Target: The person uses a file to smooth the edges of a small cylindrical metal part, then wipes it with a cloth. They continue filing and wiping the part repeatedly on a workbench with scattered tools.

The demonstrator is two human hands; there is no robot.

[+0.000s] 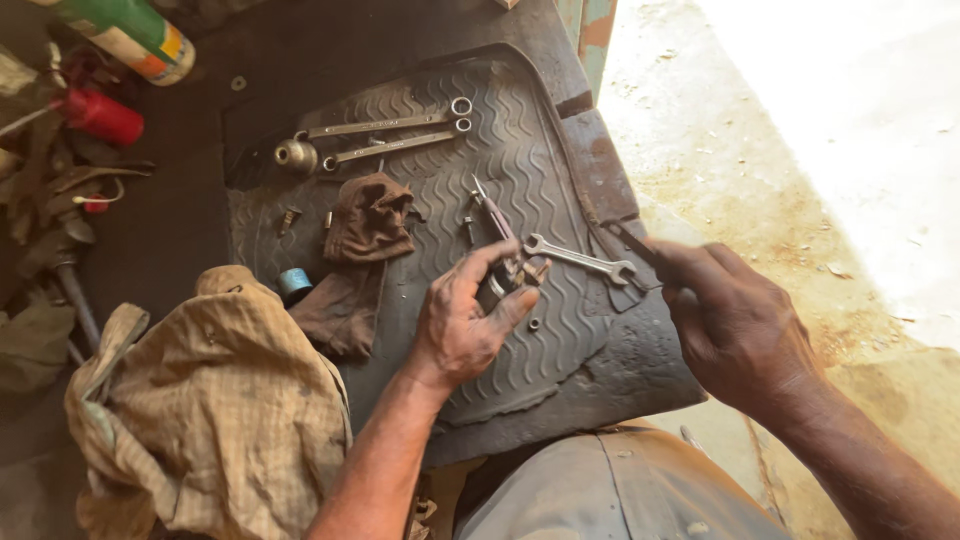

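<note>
A small metal part [508, 277] is gripped in the left hand [462, 320], whose thumb and fingers are curled closed around it just above the ribbed rubber mat [520, 150]. The part's exact kind cannot be told, as most of it is hidden by the fingers. A thin dark tool [632, 243] is pinched in the right hand [735, 325], whose fingers are folded tightly about it; the hand is held over the mat's right edge, and it is slightly blurred.

An open-ended spanner [580, 261] is laid flat on the mat between the two hands, its near end just beside the held part. Needle-nose pliers [490, 212] are seen on the mat directly behind the left hand's fingertips. Two ring spanners [392, 135] are placed side by side near the mat's far edge, with a round socket [295, 155] at their left ends. A crumpled brown rag [368, 217] is lying on the mat's left half, and a small blue cap-like object [294, 283] is set at the mat's left border. A checked tan cloth [215, 400] is heaped off the mat's near-left corner. A red object [103, 116] and a green-and-white spray can [135, 35] are found well to the left of the mat, beyond its far corner.
</note>
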